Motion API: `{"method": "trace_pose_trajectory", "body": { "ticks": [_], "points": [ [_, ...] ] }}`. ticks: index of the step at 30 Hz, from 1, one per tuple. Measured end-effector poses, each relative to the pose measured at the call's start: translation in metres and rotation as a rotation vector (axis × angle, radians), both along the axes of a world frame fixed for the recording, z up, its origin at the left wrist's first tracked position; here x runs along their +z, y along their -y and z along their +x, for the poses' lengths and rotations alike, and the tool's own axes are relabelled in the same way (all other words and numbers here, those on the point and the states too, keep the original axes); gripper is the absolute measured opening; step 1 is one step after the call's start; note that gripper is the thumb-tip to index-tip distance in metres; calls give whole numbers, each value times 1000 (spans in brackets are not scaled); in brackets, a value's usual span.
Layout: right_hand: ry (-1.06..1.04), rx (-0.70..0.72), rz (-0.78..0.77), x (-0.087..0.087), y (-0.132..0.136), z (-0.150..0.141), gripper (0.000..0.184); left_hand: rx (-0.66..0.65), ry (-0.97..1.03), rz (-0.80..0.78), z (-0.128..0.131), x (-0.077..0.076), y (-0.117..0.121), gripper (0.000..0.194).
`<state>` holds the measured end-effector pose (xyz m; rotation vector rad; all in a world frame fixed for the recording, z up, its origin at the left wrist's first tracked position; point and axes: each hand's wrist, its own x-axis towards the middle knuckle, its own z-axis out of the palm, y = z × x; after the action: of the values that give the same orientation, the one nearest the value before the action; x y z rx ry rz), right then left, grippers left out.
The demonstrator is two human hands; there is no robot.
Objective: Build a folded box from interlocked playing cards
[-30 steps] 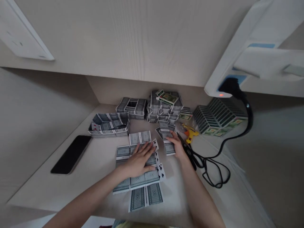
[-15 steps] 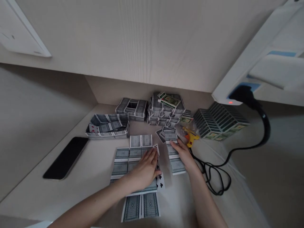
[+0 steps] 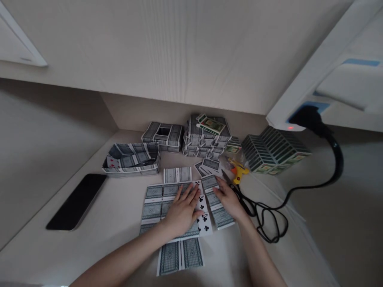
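My left hand [image 3: 181, 213] lies flat, fingers spread, on a panel of playing cards [image 3: 152, 209] set face down with patterned backs. Along the panel's right side several club cards [image 3: 205, 224] show face up, partly under my fingers. Just right of them is a strip of three face-down cards [image 3: 222, 217], slightly slanted. My right hand [image 3: 229, 200] grips this strip by its right edge, thumb and fingers on top; what lies beneath is hidden. Loose cards [image 3: 211, 164] lie behind the strip. Scissors handles [image 3: 242, 199] show partly beside my right hand.
A yellow glue gun [image 3: 239, 171] with a black cord [image 3: 269, 235] lies at right. Behind stand an open card box [image 3: 131, 171], card-built boxes [image 3: 206, 137] and rows of card packs [image 3: 273, 153]. A phone [image 3: 77, 201] lies left; a power strip [image 3: 311, 91] hangs at right.
My right hand has brought the card strip left and nearer to the club cards, tilting it. Loose cards behind it are more exposed. My left hand stays on the panel.
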<state>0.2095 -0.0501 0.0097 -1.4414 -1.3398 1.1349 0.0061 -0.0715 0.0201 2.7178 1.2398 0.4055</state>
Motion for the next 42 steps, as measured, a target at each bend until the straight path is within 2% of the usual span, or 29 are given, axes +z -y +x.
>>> {"method": "trace_pose_trajectory", "body": {
  "ticks": [5, 11, 20, 42],
  "points": [
    [-3, 18, 19, -9, -3, -1, 54, -22, 29, -11, -3, 4, -4, 54],
    [-94, 1, -12, -6, -1, -3, 55, -24, 55, -19, -4, 4, -4, 54],
    [-75, 9, -25, -12, 0, 1, 55, -59, 77, -54, -6, 4, -4, 58],
    [-92, -18, 14, -7, 3, -3, 55, -50, 129, -77, -6, 5, -4, 57]
  ]
}}
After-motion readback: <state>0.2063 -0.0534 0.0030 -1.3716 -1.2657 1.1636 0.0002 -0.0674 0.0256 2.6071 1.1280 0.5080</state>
